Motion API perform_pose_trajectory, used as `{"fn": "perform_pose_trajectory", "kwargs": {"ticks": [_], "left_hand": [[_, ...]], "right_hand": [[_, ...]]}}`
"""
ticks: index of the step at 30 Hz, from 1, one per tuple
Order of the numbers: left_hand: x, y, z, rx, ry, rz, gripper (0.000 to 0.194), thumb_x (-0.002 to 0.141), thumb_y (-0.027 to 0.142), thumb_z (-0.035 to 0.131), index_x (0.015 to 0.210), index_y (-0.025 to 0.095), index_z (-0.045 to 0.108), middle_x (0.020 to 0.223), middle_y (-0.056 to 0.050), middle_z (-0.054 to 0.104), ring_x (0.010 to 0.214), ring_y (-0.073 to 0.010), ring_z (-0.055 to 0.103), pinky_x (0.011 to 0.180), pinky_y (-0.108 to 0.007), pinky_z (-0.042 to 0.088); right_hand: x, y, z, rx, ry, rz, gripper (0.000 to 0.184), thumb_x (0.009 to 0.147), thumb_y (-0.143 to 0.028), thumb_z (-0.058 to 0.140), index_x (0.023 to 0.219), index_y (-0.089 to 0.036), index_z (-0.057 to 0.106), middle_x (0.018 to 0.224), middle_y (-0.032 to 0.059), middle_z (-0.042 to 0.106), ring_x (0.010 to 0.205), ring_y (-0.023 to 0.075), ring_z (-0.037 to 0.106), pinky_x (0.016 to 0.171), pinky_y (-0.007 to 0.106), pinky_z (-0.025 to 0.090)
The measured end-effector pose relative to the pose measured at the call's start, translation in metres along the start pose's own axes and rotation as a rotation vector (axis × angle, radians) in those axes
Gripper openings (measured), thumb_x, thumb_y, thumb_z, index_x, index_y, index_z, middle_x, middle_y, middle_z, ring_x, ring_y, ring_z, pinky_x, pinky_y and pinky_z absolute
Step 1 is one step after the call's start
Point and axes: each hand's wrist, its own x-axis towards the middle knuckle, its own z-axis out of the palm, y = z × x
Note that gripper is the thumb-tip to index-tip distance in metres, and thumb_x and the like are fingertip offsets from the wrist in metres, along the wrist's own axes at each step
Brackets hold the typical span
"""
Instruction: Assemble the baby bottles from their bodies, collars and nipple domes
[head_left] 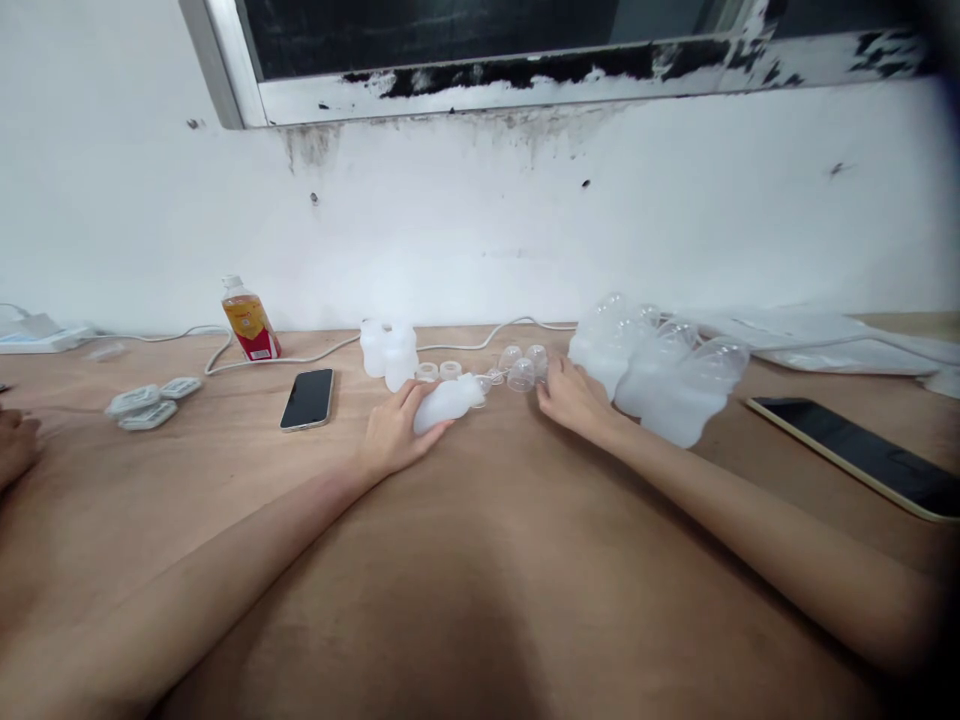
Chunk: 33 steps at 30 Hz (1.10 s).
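Note:
A frosted white plastic bottle (442, 405) lies on its side, and my left hand (397, 428) is wrapped round it, its neck pointing right. Close to that neck lie small clear pieces (495, 377), too small to tell apart. My right hand (574, 400) has its fingers curled in beside several clear dome caps (520, 374); whatever the fingertips hold is hidden. Behind the held bottle are two whitish rings (450, 370). More frosted bottles (390, 352) stand at the back left of them.
Several frosted bottles with clear domes (664, 370) lie right of my right forearm. Phones lie on both sides, one smaller (307, 399), one larger (862, 455). A drink bottle (250, 320), a white cable (315, 357), white packets (142, 405) and another person's hand (15, 445) are leftward.

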Motion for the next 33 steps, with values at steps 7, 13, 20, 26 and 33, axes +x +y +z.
{"fn": "perform_pose_trajectory", "kwargs": {"ticks": [7, 13, 20, 26, 33], "left_hand": [[0.000, 0.002, -0.003, -0.001, -0.012, -0.054, 0.039, 0.076, 0.042, 0.047, 0.108, 0.020, 0.043, 0.101, -0.005, 0.056, 0.088, -0.0196, 0.056, 0.072, -0.030, 0.045], [0.003, -0.002, -0.001, -0.051, -0.015, -0.141, 0.039, 0.075, 0.043, 0.047, 0.105, 0.018, 0.045, 0.099, -0.005, 0.057, 0.087, -0.0202, 0.056, 0.070, -0.030, 0.044], [0.004, -0.003, 0.001, -0.095, -0.021, -0.147, 0.038, 0.075, 0.043, 0.048, 0.103, 0.018, 0.047, 0.098, -0.006, 0.058, 0.089, -0.0204, 0.056, 0.072, -0.031, 0.044], [0.003, -0.002, -0.001, -0.108, -0.065, -0.116, 0.040, 0.074, 0.043, 0.049, 0.106, 0.020, 0.046, 0.101, -0.004, 0.058, 0.090, -0.0199, 0.056, 0.074, -0.031, 0.044], [0.003, -0.001, -0.001, -0.093, -0.086, -0.101, 0.041, 0.073, 0.044, 0.050, 0.106, 0.020, 0.046, 0.102, -0.005, 0.057, 0.091, -0.0202, 0.056, 0.076, -0.031, 0.045]], "right_hand": [[-0.012, -0.017, -0.013, -0.183, -0.124, -0.012, 0.032, 0.081, -0.024, 0.034, 0.101, -0.002, 0.044, 0.104, 0.0237, 0.043, 0.075, 0.0281, 0.057, 0.057, 0.036, 0.042], [-0.037, -0.050, -0.019, -0.085, -0.140, -0.176, 0.036, 0.082, -0.033, 0.031, 0.107, -0.008, 0.040, 0.106, 0.0209, 0.043, 0.068, 0.0254, 0.058, 0.055, 0.035, 0.042], [-0.039, -0.050, -0.001, 0.841, 0.042, -0.267, 0.025, 0.080, -0.038, 0.040, 0.099, -0.021, 0.040, 0.092, 0.0060, 0.051, 0.077, 0.0186, 0.054, 0.062, 0.032, 0.044], [-0.022, -0.041, 0.015, 1.718, 0.087, 0.098, 0.031, 0.072, -0.045, 0.049, 0.092, -0.025, 0.037, 0.081, -0.0009, 0.045, 0.058, 0.0104, 0.050, 0.041, 0.021, 0.038], [-0.023, -0.043, 0.015, 1.788, 0.052, 0.051, 0.031, 0.070, -0.043, 0.055, 0.091, -0.024, 0.041, 0.082, -0.0016, 0.046, 0.060, 0.0103, 0.052, 0.044, 0.022, 0.040]]}}
